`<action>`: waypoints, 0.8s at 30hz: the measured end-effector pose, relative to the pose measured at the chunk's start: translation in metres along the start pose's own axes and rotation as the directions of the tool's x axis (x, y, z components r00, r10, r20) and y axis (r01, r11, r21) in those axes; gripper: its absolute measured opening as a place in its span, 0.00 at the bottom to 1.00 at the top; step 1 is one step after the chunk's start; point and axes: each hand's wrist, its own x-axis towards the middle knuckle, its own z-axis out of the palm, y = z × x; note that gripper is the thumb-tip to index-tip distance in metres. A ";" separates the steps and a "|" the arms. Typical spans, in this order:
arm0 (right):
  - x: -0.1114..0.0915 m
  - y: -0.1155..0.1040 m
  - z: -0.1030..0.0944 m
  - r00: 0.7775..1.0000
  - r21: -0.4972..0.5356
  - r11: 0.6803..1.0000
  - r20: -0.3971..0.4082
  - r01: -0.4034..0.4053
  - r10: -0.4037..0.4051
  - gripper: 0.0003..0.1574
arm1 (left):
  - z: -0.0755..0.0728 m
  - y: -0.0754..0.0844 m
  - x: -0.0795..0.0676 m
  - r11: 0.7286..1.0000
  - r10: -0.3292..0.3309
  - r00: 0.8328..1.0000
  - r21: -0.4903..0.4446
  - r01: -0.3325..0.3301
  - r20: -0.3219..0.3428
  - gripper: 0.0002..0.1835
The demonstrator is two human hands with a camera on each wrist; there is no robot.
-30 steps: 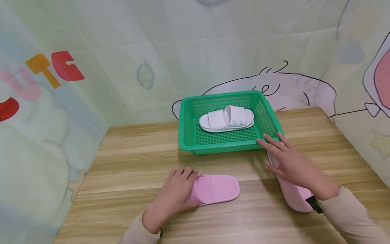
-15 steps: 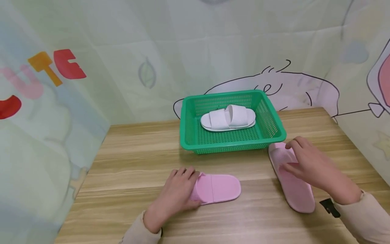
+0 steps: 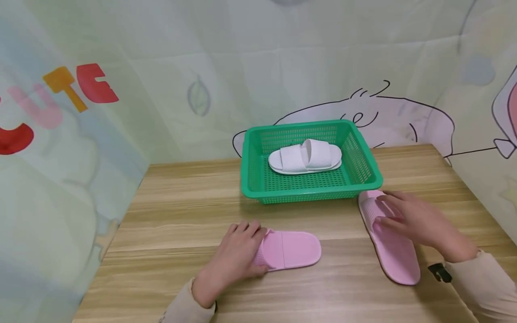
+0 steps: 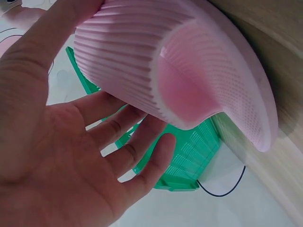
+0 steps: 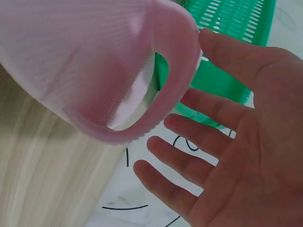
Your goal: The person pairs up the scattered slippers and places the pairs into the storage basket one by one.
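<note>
Two pink slide slippers lie apart on the wooden table. My left hand (image 3: 236,253) grips the left slipper (image 3: 299,249) across its ribbed strap (image 4: 123,52), thumb on the near side and fingers at the far side. The right slipper (image 3: 396,255) points toward the basket, its toe close to the basket's corner. My right hand (image 3: 424,222) pinches this slipper's strap (image 5: 168,101) between thumb and index finger; the other fingers spread beside it in the right wrist view. A pair of white slippers (image 3: 299,158) lies in the green basket (image 3: 311,194).
The basket stands at the back of the table (image 3: 181,206), near a printed cloth backdrop (image 3: 161,89) with cartoon drawings and coloured letters. Cloth also hangs along the left and right sides. Each sleeve has a dark strap near the wrist.
My right hand has come back from beside the basket's corner, lowered to the right slipper and closed on its strap. My left hand keeps its place on the left slipper.
</note>
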 end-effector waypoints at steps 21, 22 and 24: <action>-0.001 0.006 0.013 1.000 0.034 0.999 -0.009 0.002 -0.002 0.29 | 0.003 -0.003 -0.001 1.000 0.007 1.000 0.008 -0.007 -0.018 0.45; -0.001 0.005 0.013 1.000 0.020 1.000 -0.015 -0.009 0.009 0.29 | 0.004 -0.003 -0.001 1.000 0.011 1.000 0.011 -0.011 -0.025 0.45; -0.001 0.004 0.011 0.999 0.009 0.999 -0.023 -0.040 0.040 0.29 | 0.004 -0.003 -0.002 1.000 0.017 0.999 0.017 -0.017 -0.038 0.45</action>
